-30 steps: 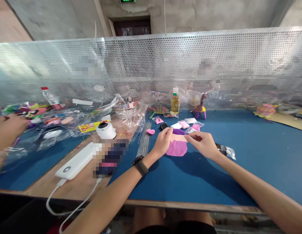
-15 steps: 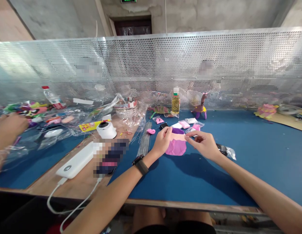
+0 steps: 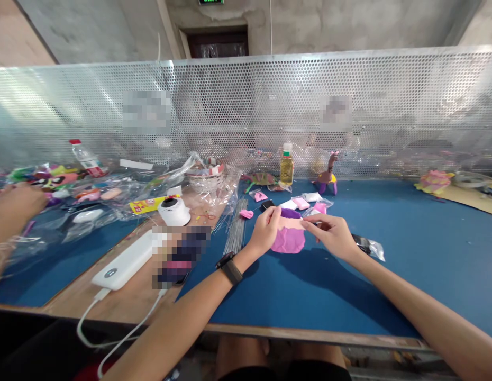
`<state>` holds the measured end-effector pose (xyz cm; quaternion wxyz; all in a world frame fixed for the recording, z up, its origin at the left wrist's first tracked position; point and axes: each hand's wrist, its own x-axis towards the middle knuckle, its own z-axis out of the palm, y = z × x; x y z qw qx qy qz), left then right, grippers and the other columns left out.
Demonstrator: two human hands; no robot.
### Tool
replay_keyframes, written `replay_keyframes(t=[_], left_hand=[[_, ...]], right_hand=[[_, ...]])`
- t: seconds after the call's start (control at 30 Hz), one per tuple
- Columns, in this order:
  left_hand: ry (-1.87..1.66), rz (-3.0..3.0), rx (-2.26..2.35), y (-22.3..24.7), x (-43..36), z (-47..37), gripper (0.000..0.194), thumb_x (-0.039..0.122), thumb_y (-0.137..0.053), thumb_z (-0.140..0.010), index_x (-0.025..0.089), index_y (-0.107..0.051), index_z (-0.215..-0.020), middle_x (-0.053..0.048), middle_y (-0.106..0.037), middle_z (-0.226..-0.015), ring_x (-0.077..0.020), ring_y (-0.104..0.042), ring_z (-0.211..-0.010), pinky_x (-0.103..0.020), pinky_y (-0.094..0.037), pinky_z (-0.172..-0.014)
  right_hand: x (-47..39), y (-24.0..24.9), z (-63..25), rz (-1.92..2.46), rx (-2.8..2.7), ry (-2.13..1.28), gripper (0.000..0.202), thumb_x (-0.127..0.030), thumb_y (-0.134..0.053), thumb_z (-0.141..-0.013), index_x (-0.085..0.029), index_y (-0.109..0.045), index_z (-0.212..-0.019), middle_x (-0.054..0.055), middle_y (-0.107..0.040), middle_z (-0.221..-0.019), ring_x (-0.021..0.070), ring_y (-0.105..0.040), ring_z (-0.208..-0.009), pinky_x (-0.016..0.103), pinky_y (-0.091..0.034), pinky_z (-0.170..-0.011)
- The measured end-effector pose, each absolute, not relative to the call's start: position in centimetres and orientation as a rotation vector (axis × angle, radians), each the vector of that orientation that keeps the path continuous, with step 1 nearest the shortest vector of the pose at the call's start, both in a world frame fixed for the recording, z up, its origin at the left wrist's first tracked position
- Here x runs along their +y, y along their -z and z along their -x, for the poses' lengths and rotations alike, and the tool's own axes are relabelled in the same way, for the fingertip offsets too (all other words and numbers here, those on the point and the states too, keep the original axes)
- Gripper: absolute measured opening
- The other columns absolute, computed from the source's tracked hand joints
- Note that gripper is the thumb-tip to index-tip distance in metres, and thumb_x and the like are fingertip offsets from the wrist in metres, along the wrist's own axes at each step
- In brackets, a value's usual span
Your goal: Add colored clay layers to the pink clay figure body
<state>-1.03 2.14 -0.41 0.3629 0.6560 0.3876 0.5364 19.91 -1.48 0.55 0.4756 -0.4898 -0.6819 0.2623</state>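
Observation:
Between my two hands hangs a flat piece of modelling clay (image 3: 289,241), banded dark purple on top, pale peach across the middle and pinkish purple below. My left hand (image 3: 266,228) pinches its left edge, with a dark watch on that wrist. At the right edge, the thumb and fingers of my right hand (image 3: 329,233) close on the peach band. The piece is held above the blue table mat (image 3: 293,296). Just beyond it lie small packets of pink and white clay (image 3: 300,202), and a pink clay lump (image 3: 246,214) sits left of my left hand.
A bundle of thin wires (image 3: 235,233), a phone (image 3: 181,256), a white power bank (image 3: 125,264) and a white roll (image 3: 173,211) are to the left. An oil bottle (image 3: 286,168) and a clay animal (image 3: 327,177) stand behind. Another person's hand (image 3: 18,206) is far left.
The clay piece and my hands are nearly still, with only a slight shift of the right fingers along the edge. The view has moved a little.

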Motion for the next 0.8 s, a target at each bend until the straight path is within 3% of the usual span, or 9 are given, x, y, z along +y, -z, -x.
replay_keyframes(t=[0.1,0.3,0.53,0.7,0.8], left_hand=[[-1.377,-1.686,0.997,0.34,2.11,1.04,0.040,0.048,-0.044,-0.102,0.020,-0.045,-0.073,0.003,-0.043,-0.068,-0.0137,-0.041,-0.067,-0.028,-0.031,-0.063],[-1.394,-1.689,0.987,0.48,2.17,1.00,0.041,0.048,-0.044,-0.102,0.020,-0.044,-0.072,0.003,-0.042,-0.068,-0.0136,-0.041,-0.066,-0.027,-0.031,-0.063],[-1.470,-1.638,1.069,0.54,2.56,1.18,0.041,0.046,-0.045,-0.101,0.021,-0.042,-0.070,0.002,-0.044,-0.067,-0.0146,-0.043,-0.068,-0.027,-0.033,-0.064],[-1.481,-1.626,1.096,0.53,2.73,1.26,0.041,0.046,-0.044,-0.101,0.021,-0.042,-0.069,0.002,-0.044,-0.067,-0.0151,-0.044,-0.068,-0.028,-0.035,-0.065],[-1.462,-1.652,1.083,0.69,2.70,1.14,0.041,0.047,-0.044,-0.102,0.021,-0.043,-0.070,0.002,-0.043,-0.067,-0.0150,-0.043,-0.068,-0.028,-0.034,-0.065]], right_hand=[[-1.46,-0.54,-19.87,1.220,-1.667,-0.674,0.037,-0.056,-0.074,-0.084,-0.021,-0.080,-0.095,0.005,-0.074,-0.072,0.0163,-0.060,-0.047,0.029,-0.046,-0.047],[-1.56,-0.73,-20.00,1.207,-1.709,-0.654,0.039,-0.057,-0.067,-0.090,-0.020,-0.079,-0.087,0.000,-0.062,-0.055,0.0154,-0.057,-0.047,0.027,-0.041,-0.048],[-1.66,-0.78,-20.16,1.201,-1.708,-0.596,0.040,-0.057,-0.065,-0.091,-0.020,-0.078,-0.084,0.000,-0.060,-0.051,0.0159,-0.057,-0.044,0.027,-0.041,-0.046],[-1.55,-0.63,-20.21,1.162,-1.630,-0.625,0.041,-0.059,-0.062,-0.092,-0.020,-0.075,-0.092,0.007,-0.076,-0.078,0.0149,-0.057,-0.045,0.029,-0.044,-0.044],[-1.46,-0.60,-20.18,1.142,-1.563,-0.674,0.041,-0.058,-0.063,-0.092,-0.020,-0.072,-0.102,0.009,-0.077,-0.087,0.0141,-0.057,-0.045,0.029,-0.045,-0.043]])
